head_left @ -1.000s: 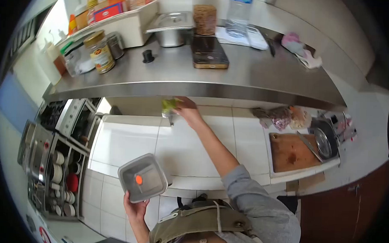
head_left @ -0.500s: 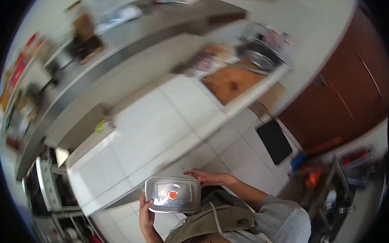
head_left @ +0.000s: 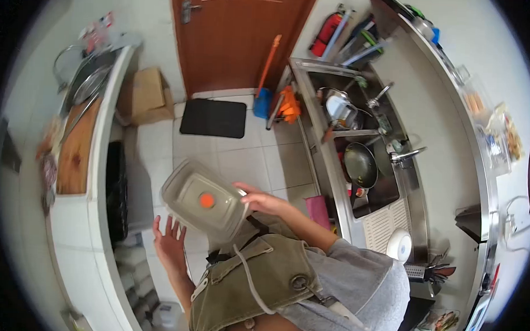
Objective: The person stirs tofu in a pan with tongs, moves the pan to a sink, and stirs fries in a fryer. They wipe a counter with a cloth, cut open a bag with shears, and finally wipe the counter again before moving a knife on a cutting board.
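Observation:
My right hand (head_left: 262, 200) grips a rectangular food container (head_left: 188, 189) by its right end, thumb over the rim. The container has a greyish see-through lid with a round orange spot in the middle, and it is held tilted above the tiled floor in front of my body. At its lower left edge, my left hand (head_left: 170, 247) has its fingers spread, fingertips close beside the rim.
On the right, a steel double sink (head_left: 348, 133) holds dishes and a frying pan (head_left: 361, 165). A white counter (head_left: 70, 223) with a wooden cutting board (head_left: 77, 150) runs along the left. Ahead are a black mat (head_left: 213, 118), a cardboard box (head_left: 148, 94) and a brown door (head_left: 234, 42).
My view has swung right, from the white counter to the door and sink. The container has tilted, and my left hand has gone from gripping its corner to spread fingers beside it.

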A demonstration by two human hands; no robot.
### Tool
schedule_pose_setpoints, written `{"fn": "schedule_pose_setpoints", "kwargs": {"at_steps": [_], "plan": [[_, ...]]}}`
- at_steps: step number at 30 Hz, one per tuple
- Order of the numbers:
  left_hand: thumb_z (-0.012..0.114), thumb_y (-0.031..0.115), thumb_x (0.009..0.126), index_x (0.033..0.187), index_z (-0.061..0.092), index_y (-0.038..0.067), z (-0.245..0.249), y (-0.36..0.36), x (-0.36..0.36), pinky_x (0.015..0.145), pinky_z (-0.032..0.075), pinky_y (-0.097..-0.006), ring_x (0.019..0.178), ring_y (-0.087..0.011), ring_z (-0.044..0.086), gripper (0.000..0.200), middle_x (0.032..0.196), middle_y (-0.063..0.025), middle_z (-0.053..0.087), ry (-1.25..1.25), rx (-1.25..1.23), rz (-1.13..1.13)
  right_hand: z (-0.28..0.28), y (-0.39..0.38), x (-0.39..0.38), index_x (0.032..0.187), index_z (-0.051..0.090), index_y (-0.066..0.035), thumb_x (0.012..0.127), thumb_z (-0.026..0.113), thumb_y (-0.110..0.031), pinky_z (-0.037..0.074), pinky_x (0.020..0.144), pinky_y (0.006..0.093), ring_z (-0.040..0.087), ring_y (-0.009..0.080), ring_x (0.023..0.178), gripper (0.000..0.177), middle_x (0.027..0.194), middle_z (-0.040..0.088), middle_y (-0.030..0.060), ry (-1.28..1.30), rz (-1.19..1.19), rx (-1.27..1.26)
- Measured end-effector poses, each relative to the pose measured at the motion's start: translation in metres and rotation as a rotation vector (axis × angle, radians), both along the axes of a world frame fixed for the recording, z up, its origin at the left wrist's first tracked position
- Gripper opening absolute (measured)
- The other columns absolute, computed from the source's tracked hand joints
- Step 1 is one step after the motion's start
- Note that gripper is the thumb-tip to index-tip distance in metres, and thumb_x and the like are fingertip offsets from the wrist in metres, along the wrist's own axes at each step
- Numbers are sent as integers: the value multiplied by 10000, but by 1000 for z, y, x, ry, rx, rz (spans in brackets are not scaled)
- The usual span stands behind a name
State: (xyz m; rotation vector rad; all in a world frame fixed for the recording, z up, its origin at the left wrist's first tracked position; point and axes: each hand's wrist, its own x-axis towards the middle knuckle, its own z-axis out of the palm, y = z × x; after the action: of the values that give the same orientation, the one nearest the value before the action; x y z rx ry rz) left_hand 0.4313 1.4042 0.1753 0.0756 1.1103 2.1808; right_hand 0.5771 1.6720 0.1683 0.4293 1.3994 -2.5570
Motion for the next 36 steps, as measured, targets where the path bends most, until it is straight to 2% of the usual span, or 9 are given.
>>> {"fn": "schedule_pose_setpoints", "kwargs": {"at_steps": [6, 13, 15, 18, 20, 21, 22, 26, 36], "plan": [[507, 398, 850, 1425, 82, 237, 12, 280, 66, 1031, 229, -505, 1328, -381, 180, 733, 1490, -124, 71, 287, -134, -589, -40, 174, 93, 1398, 179, -135, 783, 538, -246, 367, 977, 418, 374, 232, 1218, 721, 1345, 324, 88, -15, -604, 79], [553, 385, 836, 1418, 109, 217, -7, 384, 65, 1037, 242, -459, 1327, -325, 215, 751, 1462, -183, 135, 262, -296, -803, -86, 279, 236, 1163, 380, -155, 796, 506, -364, 506, 747, 391, 496, 240, 1052, 441, 1194, 437, 75, -74, -1460, 27], [552, 374, 839, 1407, 134, 210, -31, 383, 56, 1020, 269, -458, 1299, -313, 265, 724, 1444, -178, 179, 229, -388, -807, -93, 293, 262, 1073, 430, -122, 792, 487, -367, 505, 716, 391, 529, 241, 959, 377, 1089, 490, 79, -280, -1753, 22], [556, 337, 837, 1385, 183, 191, -97, 366, 52, 956, 332, -417, 1212, -277, 365, 679, 1374, -176, 285, 157, -510, -760, -111, 320, 289, 1313, 369, -154, 818, 454, -478, 436, 865, 498, 472, 298, 1118, 597, 1296, 451, 65, -331, -1909, -161], [573, 288, 825, 1355, 225, 168, -96, 354, 42, 874, 382, -358, 1083, -230, 454, 645, 1256, -173, 391, 95, -608, -661, -119, 334, 304, 1248, 466, -130, 800, 490, -426, 406, 912, 521, 438, 310, 1169, 537, 1308, 448, 88, -260, -1754, -265], [585, 298, 817, 1355, 218, 165, -105, 351, 36, 878, 381, -366, 1098, -246, 447, 665, 1261, -188, 385, 78, -603, -639, -98, 334, 290, 1299, 404, -139, 813, 476, -448, 374, 943, 531, 384, 330, 1205, 580, 1355, 377, 100, -293, -1621, -201], [597, 308, 808, 1356, 210, 163, -113, 341, 28, 881, 380, -374, 1113, -263, 440, 686, 1265, -204, 379, 52, -605, -602, -177, 351, 340, 1249, 461, -111, 779, 524, -447, 396, 947, 468, 438, 301, 1165, 580, 1312, 440, 98, -392, -1393, 487], [604, 377, 785, 1354, 202, 156, -96, 311, -8, 930, 353, -397, 1180, -334, 387, 730, 1282, -248, 354, 130, -542, -275, -148, 381, 278, 1189, 492, -88, 764, 550, -399, 417, 877, 457, 474, 298, 1079, 529, 1235, 481, 106, -723, -1472, 280], [599, 336, 796, 1342, 251, 129, -85, 150, -131, 930, 365, -392, 1184, -335, 401, 679, 1311, -249, 350, -26, -743, 298, -52, 464, 48, 1032, 564, -19, 733, 607, -280, 466, 708, 430, 557, 292, 864, 399, 1028, 578, 134, -945, -2052, 1115]]}}
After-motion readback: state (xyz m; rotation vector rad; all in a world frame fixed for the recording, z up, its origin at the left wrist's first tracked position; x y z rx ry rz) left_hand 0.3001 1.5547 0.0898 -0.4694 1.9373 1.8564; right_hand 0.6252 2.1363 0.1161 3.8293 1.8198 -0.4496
